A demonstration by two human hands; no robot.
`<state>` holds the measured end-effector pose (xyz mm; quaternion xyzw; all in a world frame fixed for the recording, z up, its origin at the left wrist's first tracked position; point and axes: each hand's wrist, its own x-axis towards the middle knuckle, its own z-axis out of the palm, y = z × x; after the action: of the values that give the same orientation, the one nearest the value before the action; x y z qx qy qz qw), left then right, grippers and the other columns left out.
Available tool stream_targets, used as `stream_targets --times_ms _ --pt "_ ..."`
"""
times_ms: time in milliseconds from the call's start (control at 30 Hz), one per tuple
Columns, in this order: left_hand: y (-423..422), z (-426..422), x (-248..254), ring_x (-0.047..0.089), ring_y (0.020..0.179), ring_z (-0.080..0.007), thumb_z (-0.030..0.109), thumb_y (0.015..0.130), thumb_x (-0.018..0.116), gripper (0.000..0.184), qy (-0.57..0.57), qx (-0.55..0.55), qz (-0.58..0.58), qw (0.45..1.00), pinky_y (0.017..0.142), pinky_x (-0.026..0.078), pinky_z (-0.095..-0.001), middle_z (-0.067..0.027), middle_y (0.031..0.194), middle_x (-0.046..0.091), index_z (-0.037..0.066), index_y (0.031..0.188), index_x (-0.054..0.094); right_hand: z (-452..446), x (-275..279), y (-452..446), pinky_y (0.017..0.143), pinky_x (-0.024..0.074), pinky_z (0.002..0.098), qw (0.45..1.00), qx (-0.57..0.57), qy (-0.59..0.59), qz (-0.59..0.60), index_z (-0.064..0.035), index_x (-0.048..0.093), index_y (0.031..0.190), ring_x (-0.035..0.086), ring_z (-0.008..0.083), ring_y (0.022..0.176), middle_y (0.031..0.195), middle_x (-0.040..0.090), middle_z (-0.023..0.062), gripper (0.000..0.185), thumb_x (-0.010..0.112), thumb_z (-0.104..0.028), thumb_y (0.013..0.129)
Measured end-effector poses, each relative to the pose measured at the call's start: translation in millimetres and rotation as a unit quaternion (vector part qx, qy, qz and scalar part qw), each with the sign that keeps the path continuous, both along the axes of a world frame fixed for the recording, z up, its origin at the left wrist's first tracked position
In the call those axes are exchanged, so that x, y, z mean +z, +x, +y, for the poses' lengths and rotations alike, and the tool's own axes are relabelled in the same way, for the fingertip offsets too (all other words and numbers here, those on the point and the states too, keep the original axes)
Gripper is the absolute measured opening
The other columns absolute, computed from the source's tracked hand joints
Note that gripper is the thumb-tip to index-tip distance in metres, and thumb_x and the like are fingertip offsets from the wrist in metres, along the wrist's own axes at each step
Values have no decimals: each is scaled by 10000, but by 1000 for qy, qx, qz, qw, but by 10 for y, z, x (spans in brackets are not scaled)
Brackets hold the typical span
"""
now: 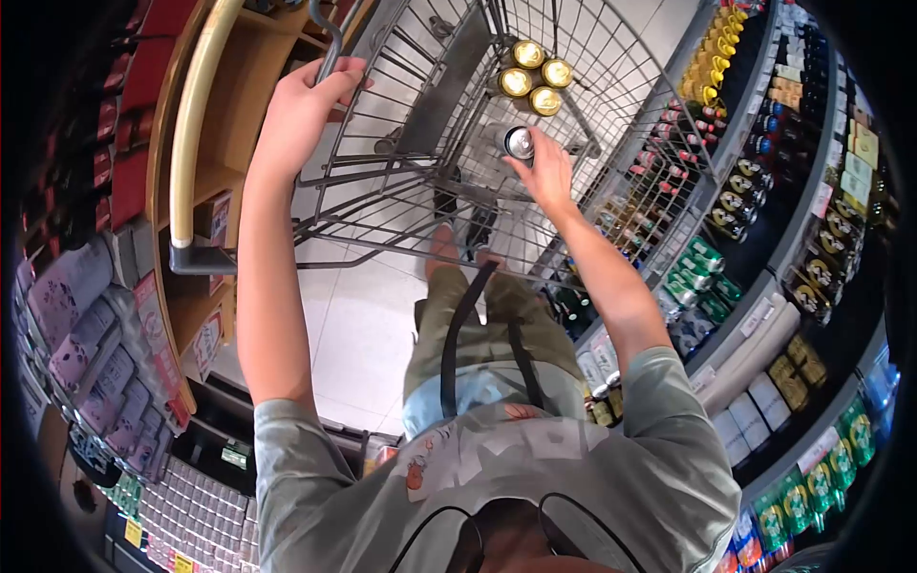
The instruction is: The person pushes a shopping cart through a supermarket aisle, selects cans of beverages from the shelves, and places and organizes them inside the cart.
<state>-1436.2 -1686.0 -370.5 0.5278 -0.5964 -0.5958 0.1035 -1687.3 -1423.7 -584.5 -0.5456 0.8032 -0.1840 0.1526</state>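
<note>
My left hand (pixel 315 100) is wrapped round a grey metal bar at the end of the shopping cart (pixel 368 172). Over the cart's wire basket, my right hand (pixel 546 172) grips a can (pixel 519 143) with a silvery top, held upright. The can's side is mostly blurred or hidden from above. Further along in the basket stands a small group of gold-topped cans (pixel 528 54), set close together and apart from the can in my hand.
On the right, shelves hold bottles (pixel 745 196), green cans (pixel 697 263) and yellow-capped bottles (pixel 721 53). To the left are a wooden shelf unit (pixel 196 181) and stacked purple-and-white packages (pixel 86 334). White floor tiles (pixel 358 334) show below the cart, near my legs.
</note>
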Motion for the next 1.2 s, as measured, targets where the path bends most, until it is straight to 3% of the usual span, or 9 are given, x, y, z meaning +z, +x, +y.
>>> stream_targets --times_ms 133,300,367,467,700,867,1200 --pt "-20 22 46 648 848 -128 305 914 602 411 1 -3 -3 1000 812 522 -292 -47 985 702 15 1201 653 -170 -255 82 902 456 418 1000 -10 11 4 -82 522 1358 618 289 1108 1188 663 104 727 824 -384 770" --pt "8 -13 12 613 846 -105 321 909 590 426 -15 -27 1 1000 809 517 -289 -46 1017 711 18 1202 654 -334 -422 154 868 456 419 999 -32 7 36 -98 515 1367 617 275 1093 1208 657 81 711 814 -374 784" --pt "-6 17 19 539 819 -72 343 880 627 425 -13 -1 13 1000 798 478 -274 -1 928 682 23 1150 694 -386 -479 148 862 455 419 998 -42 17 37 -97 515 1364 618 275 1091 1214 655 84 705 813 -367 786" --pt "18 11 12 585 855 -79 326 903 583 428 -16 -25 -1 1000 819 498 -277 -30 1011 710 23 1194 665 -411 -573 172 824 449 422 998 -43 -24 34 -113 515 1347 614 283 1056 1217 639 83 681 808 -347 779" --pt "-10 46 58 585 856 -79 331 904 583 434 -21 -21 -11 999 859 506 -295 -25 1008 708 23 1198 666 -516 -558 160 829 457 427 998 -44 -18 41 -101 508 1367 616 283 1092 1246 636 89 698 792 -381 794" --pt "-39 55 86 581 847 -82 337 897 592 439 -21 -13 -15 1000 865 505 -297 -22 1002 705 28 1200 668 -538 -442 128 865 455 443 993 -93 70 -2 -73 501 1359 595 300 1154 1274 629 108 725 787 -428 795" --pt "-49 59 87 575 841 -83 335 886 608 418 -16 -8 -7 1000 849 497 -296 -15 976 698 53 1187 677 -364 -557 203 965 423 483 996 -84 12 28 -64 445 1402 563 311 1210 1343 553 133 709 735 -344 819"
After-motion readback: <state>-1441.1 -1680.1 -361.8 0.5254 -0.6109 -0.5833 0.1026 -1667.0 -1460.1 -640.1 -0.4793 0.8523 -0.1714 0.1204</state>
